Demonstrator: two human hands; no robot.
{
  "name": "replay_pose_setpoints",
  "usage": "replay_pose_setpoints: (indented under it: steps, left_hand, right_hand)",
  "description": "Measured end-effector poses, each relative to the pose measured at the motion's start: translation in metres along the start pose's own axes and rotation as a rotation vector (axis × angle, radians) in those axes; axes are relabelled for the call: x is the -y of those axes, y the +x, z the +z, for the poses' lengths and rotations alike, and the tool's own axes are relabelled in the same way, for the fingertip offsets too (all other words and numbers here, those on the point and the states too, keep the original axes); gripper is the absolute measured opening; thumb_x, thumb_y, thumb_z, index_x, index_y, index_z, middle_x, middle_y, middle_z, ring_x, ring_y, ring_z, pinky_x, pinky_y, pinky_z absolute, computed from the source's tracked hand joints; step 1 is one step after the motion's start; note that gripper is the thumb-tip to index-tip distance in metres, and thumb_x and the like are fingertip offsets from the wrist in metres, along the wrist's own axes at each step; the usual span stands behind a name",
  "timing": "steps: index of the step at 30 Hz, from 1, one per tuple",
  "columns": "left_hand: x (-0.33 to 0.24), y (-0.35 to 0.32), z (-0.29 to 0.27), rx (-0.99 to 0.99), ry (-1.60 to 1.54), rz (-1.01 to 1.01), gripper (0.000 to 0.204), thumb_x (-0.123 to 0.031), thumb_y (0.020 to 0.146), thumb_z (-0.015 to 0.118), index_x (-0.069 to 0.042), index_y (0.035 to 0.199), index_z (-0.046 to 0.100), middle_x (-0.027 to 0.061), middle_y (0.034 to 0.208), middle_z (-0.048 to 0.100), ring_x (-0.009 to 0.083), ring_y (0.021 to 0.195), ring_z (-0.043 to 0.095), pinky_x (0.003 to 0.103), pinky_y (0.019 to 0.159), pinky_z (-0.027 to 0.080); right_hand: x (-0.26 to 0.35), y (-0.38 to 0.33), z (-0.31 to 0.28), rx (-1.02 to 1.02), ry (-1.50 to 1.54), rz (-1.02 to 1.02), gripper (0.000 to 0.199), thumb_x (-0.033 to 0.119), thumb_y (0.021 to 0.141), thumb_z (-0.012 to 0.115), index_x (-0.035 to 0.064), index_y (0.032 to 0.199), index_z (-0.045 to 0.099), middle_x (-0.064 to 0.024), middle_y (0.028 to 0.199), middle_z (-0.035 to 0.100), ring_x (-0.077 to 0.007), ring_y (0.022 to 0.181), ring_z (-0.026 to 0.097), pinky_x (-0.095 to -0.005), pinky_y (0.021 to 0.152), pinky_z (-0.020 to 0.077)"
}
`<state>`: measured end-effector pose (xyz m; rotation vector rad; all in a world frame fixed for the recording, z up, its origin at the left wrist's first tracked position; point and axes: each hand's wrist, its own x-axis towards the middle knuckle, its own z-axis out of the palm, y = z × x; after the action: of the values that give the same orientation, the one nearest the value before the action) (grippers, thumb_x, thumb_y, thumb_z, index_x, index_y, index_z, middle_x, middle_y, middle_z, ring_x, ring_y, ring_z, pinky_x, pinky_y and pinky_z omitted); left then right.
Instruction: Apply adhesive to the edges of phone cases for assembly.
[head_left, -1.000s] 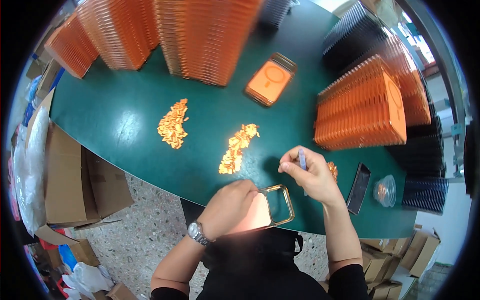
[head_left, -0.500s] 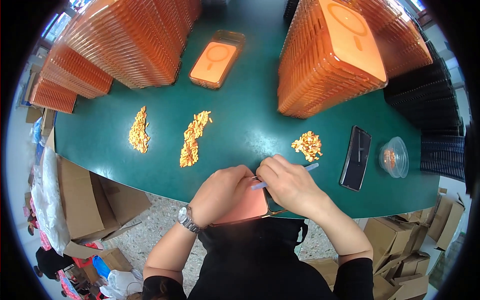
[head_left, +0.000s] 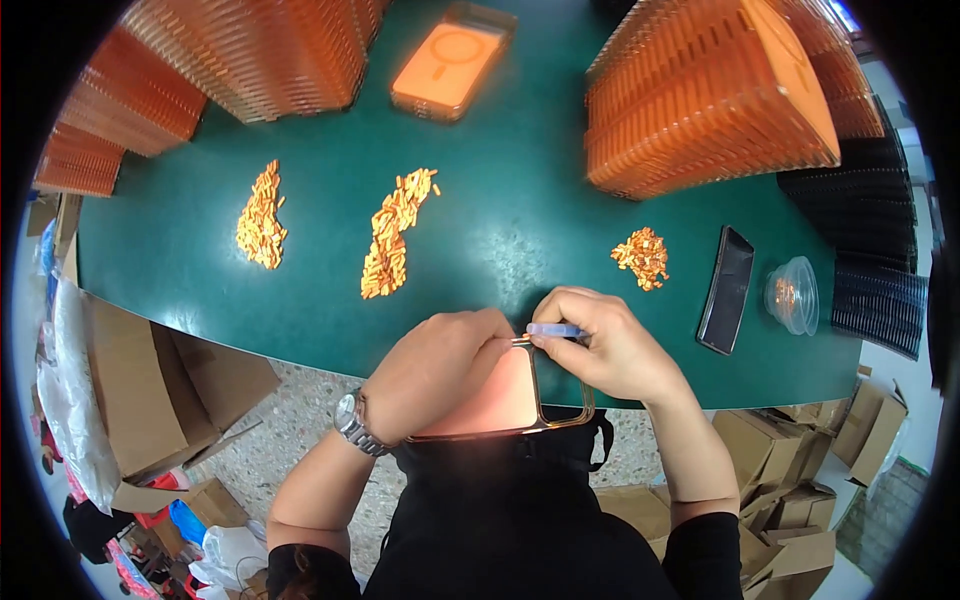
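An orange phone case (head_left: 500,400) with a clear rim lies at the table's near edge, partly over my lap. My left hand (head_left: 445,355), with a watch on its wrist, is closed on the case's far side and covers part of its back. In my right hand (head_left: 625,345), thumb and fingers pinch a translucent pale blue stick-like tool (head_left: 556,330). Its end is at the case's far rim, close to my left fingertips. Something small and orange shows at that spot, mostly hidden by my fingers. Beside the tool, the case's camera opening (head_left: 568,412) faces right.
Small orange pieces form a left pile (head_left: 262,225), a middle pile (head_left: 390,240) and a right pile (head_left: 642,258). A dark phone (head_left: 727,290) and clear tub (head_left: 795,295) lie right. Stacked orange cases (head_left: 700,110) and a separate case (head_left: 450,65) stand farther back on the green table (head_left: 520,180).
My right hand has turned, and the tool now points left with its end at the case rim instead of slanting up right. The view has shifted, so the table things appear higher.
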<state>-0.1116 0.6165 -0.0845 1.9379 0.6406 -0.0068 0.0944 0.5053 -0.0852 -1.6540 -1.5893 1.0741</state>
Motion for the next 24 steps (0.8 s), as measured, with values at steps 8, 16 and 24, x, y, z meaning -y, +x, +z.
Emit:
replay_pose_setpoints:
  steps: [8, 16, 24]
  left_hand:
    - [0.01, -0.015, -0.005, -0.097, 0.02, 0.007, 0.015, -0.015, 0.099, 0.062, -0.002, 0.1, 0.069, 0.0181, 0.089, 0.072, 0.0379, 0.082, 0.07, 0.043, 0.073, 0.054]
    - [0.017, -0.012, -0.004, -0.119, 0.077, -0.019, 0.014, -0.015, 0.1, 0.061, -0.002, 0.1, 0.069, 0.0174, 0.091, 0.072, 0.0378, 0.083, 0.069, 0.044, 0.073, 0.055]
    - [0.018, -0.015, -0.004, -0.096, 0.121, -0.055, 0.014, -0.015, 0.099, 0.062, -0.002, 0.099, 0.068, 0.0162, 0.092, 0.072, 0.0373, 0.083, 0.069, 0.043, 0.072, 0.054]
  right_hand:
    - [0.02, 0.013, 0.004, 0.004, 0.292, 0.17, 0.01, 0.002, 0.093, 0.073, -0.0018, 0.103, 0.072, -0.0038, 0.094, 0.07, -0.0096, 0.085, 0.063, -0.0255, 0.075, 0.0494]
    - [0.005, 0.011, 0.004, -0.071, -0.075, -0.06, 0.01, 0.002, 0.094, 0.072, -0.0012, 0.104, 0.072, -0.0098, 0.089, 0.068, -0.0211, 0.082, 0.065, -0.0325, 0.072, 0.0501]
    - [0.007, 0.016, -0.001, -0.157, -0.139, 0.109, 0.015, 0.001, 0.095, 0.069, -0.001, 0.11, 0.072, -0.011, 0.097, 0.066, -0.0234, 0.086, 0.067, -0.0334, 0.077, 0.054]
